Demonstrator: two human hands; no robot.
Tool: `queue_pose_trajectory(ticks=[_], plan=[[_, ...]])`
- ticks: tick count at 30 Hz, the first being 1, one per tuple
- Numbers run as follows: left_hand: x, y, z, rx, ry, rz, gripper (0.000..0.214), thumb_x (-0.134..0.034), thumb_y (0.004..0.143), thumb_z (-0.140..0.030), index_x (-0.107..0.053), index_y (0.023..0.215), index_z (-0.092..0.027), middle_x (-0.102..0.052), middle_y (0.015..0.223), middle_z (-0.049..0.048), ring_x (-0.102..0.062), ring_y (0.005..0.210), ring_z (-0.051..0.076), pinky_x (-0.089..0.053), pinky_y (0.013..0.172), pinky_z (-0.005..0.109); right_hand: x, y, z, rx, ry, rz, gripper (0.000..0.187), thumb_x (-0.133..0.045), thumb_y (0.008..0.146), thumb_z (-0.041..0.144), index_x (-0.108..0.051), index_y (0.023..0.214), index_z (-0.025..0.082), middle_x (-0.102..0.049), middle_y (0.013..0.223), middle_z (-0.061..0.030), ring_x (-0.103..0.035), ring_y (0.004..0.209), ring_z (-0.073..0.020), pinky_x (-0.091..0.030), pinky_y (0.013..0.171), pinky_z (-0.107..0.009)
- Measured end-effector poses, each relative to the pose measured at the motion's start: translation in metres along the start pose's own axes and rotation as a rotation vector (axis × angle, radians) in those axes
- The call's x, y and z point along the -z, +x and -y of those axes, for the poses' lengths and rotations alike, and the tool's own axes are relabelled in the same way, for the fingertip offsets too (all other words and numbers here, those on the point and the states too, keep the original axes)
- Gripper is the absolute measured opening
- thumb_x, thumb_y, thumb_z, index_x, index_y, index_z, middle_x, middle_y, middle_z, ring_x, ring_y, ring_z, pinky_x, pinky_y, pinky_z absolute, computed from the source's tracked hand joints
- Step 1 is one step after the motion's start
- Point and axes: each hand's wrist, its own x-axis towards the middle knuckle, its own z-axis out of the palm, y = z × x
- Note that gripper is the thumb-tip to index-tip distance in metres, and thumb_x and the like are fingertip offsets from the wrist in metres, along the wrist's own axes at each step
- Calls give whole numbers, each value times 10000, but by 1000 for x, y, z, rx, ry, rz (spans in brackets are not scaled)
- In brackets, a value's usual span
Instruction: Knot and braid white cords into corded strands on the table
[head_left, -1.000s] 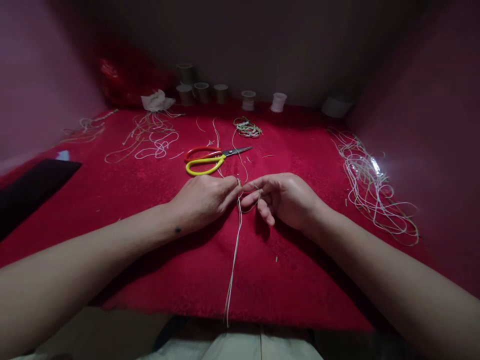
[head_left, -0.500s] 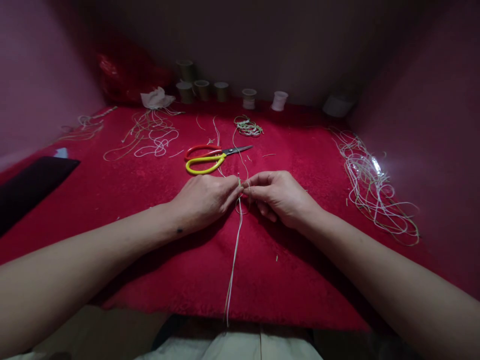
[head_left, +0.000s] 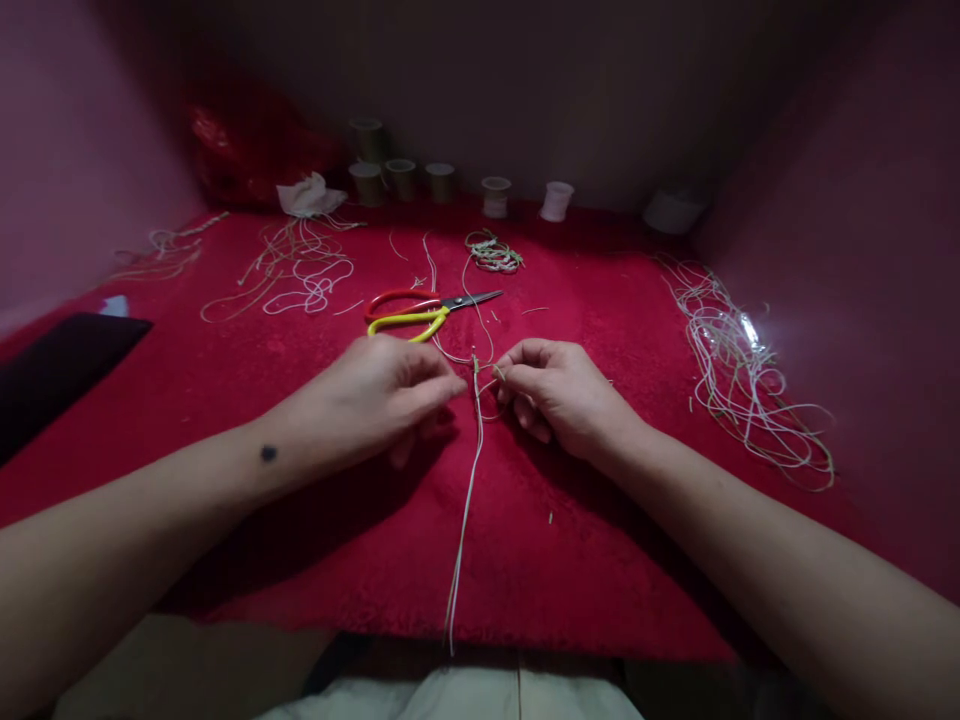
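A bundle of thin white and green cords (head_left: pixel 469 490) runs down the red cloth toward its front edge, with a small knotted part (head_left: pixel 475 366) at its top. My right hand (head_left: pixel 559 390) pinches a thin green cord (head_left: pixel 489 416) that loops out from just beside the knot. Left of the bundle, my left hand (head_left: pixel 394 390) hovers with loosely bent fingers apart from the knot; I see nothing held in it. Scissors (head_left: pixel 409 318) with one red and one yellow handle lie just beyond it, the yellow handle partly hidden by the hand.
Several thread spools (head_left: pixel 495 198) stand along the back wall. A braided cord heap (head_left: pixel 495 252) lies behind the scissors. Loose cords (head_left: pixel 307 270) spread at left, and a tangled cord pile (head_left: pixel 750 370) lies at right. A dark flat object (head_left: pixel 67 375) sits at the left edge.
My left hand has let go of the knotted part and moved left, covering some of the scissors' yellow handle. My right hand has drawn slightly right, still pinching the cord.
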Motion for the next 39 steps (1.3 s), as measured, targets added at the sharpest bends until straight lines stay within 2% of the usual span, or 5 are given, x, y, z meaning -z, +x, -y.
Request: queue_pose_trajectory(ticks=[7, 23, 30, 34, 39], plan=[[-17, 1, 2, 398, -900, 670, 251, -505, 818, -276, -599, 678, -89, -610, 474, 70, -495, 282, 117, -362, 238, 168, 5, -2, 1, 37, 48, -60, 87, -534, 776, 178, -500, 696, 164, -579, 569, 15, -394, 309, -42, -249, 264, -170], [-27, -2, 1, 460, -1098, 639, 286, -360, 879, -197, -522, 663, -104, -633, 525, 96, -572, 348, 157, -484, 313, 250, 79, 14, 31, -75, 870, -170, 185, -337, 828, 57, -413, 690, 153, -418, 549, 43, -262, 383, -8, -188, 347, -117], [-21, -1, 5, 430, -923, 633, 240, -452, 852, -284, -561, 717, -118, -617, 504, 70, -523, 303, 146, -405, 240, 208, 94, 15, 31, 77, 17, -496, 160, -436, 800, 110, -429, 655, 177, -453, 608, 5, -292, 447, -54, -224, 426, -212], [-6, 6, 10, 274, -691, 273, 191, -585, 793, -307, -585, 750, -120, -621, 530, 52, -462, 273, 87, -287, 209, 130, 80, 15, 16, 264, -339, -653, 160, -549, 729, 90, -586, 861, 173, -537, 809, -50, -417, 619, -106, -349, 587, -258], [-5, 16, 9, 254, -891, 206, 130, -553, 786, -163, -633, 788, -60, -689, 775, 138, -559, 392, 97, -444, 306, 170, 19, -1, 5, 569, -907, -242, 198, -523, 765, 101, -609, 941, 130, -556, 966, -92, -505, 767, -140, -408, 697, -269]])
